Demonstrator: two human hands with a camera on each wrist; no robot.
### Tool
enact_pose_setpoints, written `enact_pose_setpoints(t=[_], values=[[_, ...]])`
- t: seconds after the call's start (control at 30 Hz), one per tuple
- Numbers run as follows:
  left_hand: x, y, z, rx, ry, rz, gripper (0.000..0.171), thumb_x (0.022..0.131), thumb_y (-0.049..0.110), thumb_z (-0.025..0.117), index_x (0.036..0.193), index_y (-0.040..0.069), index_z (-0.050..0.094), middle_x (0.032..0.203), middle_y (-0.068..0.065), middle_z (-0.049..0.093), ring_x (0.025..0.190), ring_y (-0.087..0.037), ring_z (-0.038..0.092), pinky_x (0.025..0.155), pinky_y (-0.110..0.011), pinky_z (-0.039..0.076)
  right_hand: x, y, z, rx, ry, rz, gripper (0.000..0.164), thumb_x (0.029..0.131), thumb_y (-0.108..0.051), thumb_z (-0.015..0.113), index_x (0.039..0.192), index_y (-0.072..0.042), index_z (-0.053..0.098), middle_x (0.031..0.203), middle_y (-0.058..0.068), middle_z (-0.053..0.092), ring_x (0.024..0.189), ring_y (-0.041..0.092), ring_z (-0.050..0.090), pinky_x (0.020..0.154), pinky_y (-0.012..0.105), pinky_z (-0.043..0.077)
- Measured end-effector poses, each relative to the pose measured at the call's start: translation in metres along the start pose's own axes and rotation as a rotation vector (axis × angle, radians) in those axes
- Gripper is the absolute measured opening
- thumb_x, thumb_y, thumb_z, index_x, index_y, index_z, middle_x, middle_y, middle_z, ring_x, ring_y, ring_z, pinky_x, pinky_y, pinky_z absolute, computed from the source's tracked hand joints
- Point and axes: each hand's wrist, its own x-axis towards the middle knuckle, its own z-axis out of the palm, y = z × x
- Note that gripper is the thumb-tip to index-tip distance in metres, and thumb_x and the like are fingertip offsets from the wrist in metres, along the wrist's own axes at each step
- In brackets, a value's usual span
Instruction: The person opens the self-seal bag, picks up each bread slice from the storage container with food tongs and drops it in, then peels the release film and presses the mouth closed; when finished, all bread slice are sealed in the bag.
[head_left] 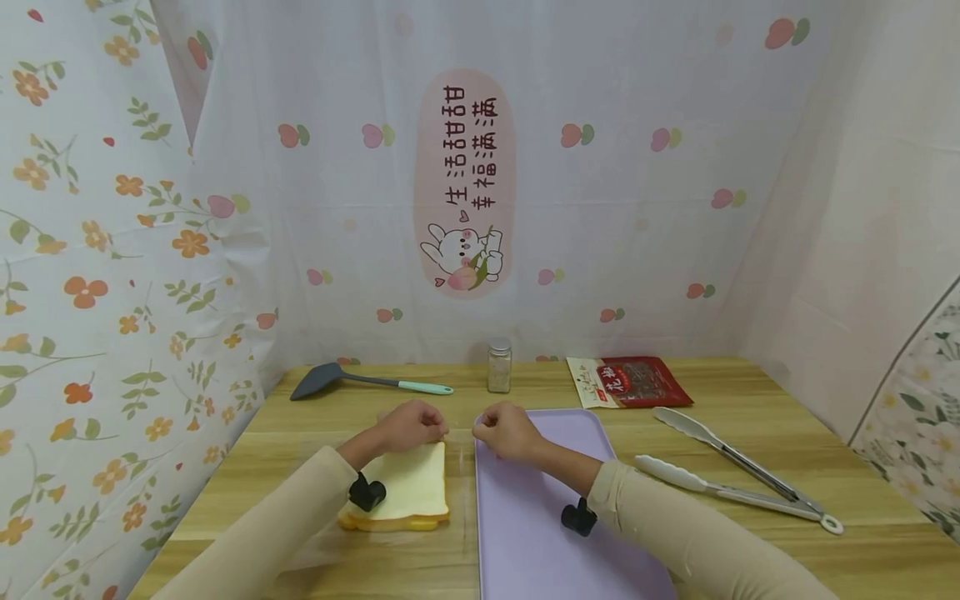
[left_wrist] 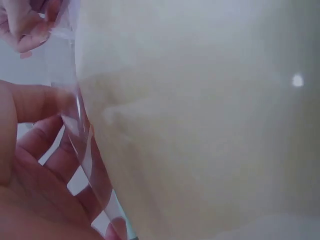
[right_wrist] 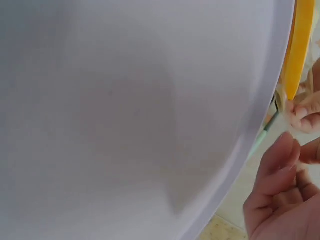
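Note:
A sandwich (head_left: 416,483) lies on clear plastic wrap (head_left: 467,508) spread over the table, left of centre. White bread tops it, with a yellow layer showing at the near edge. My left hand (head_left: 405,429) is over the sandwich's far edge and pinches the wrap there; the left wrist view shows its fingers behind the film (left_wrist: 85,145). Just to the right, my right hand (head_left: 512,433) pinches the film between thumb and index finger, above the corner of a lilac tray (head_left: 547,533). In the right wrist view the tray hides much of the scene.
A grey spatula with a mint handle (head_left: 375,381) lies at the back left. Behind my hands stands a small glass jar (head_left: 499,367). A red-and-white spice packet (head_left: 630,382) lies at the back right, and white-tipped tongs (head_left: 738,483) rest right of the tray.

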Motion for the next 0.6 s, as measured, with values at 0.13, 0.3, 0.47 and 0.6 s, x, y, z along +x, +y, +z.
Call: enact_pose_setpoints(t=[0.13, 0.3, 0.47, 0.6], values=[[0.004, 0.000, 0.003, -0.036, -0.023, -0.010, 0.018, 0.098, 0.006, 0.057, 0.097, -0.007, 0.071, 0.089, -0.011, 0.074, 0.081, -0.012, 0.067, 0.068, -0.027, 0.052, 0.003, 0.003, -0.002, 0.010, -0.037, -0.095, 0.019, 0.085, -0.002, 0.060, 0.067, -0.006, 0.063, 0.058, -0.008, 0.055, 0.047, 0.002, 0.049, 0.045, 0.019, 0.040], [0.008, 0.005, 0.005, -0.035, -0.039, 0.004, 0.019, 0.098, 0.004, 0.056, 0.099, -0.008, 0.071, 0.093, -0.016, 0.074, 0.084, -0.014, 0.068, 0.066, -0.026, 0.051, 0.005, 0.008, -0.006, 0.003, -0.119, -0.183, 0.008, 0.081, 0.001, 0.061, 0.081, -0.003, 0.068, 0.070, -0.004, 0.062, 0.060, 0.004, 0.053, 0.053, 0.019, 0.044], [0.012, 0.006, 0.007, -0.007, -0.054, 0.041, 0.017, 0.096, 0.002, 0.056, 0.097, -0.008, 0.071, 0.092, -0.017, 0.073, 0.080, -0.008, 0.061, 0.064, -0.024, 0.047, 0.004, 0.014, -0.009, 0.009, -0.202, -0.216, 0.013, 0.082, 0.001, 0.063, 0.094, 0.001, 0.070, 0.077, -0.001, 0.067, 0.068, 0.002, 0.056, 0.060, 0.020, 0.047], [0.015, 0.005, 0.009, 0.020, -0.057, 0.052, 0.016, 0.094, 0.000, 0.057, 0.096, -0.006, 0.071, 0.091, -0.015, 0.073, 0.080, -0.007, 0.059, 0.067, -0.023, 0.046, 0.002, 0.014, -0.011, 0.003, -0.233, -0.249, 0.012, 0.083, 0.001, 0.063, 0.091, 0.001, 0.072, 0.077, -0.003, 0.067, 0.068, 0.003, 0.055, 0.061, 0.020, 0.047]])
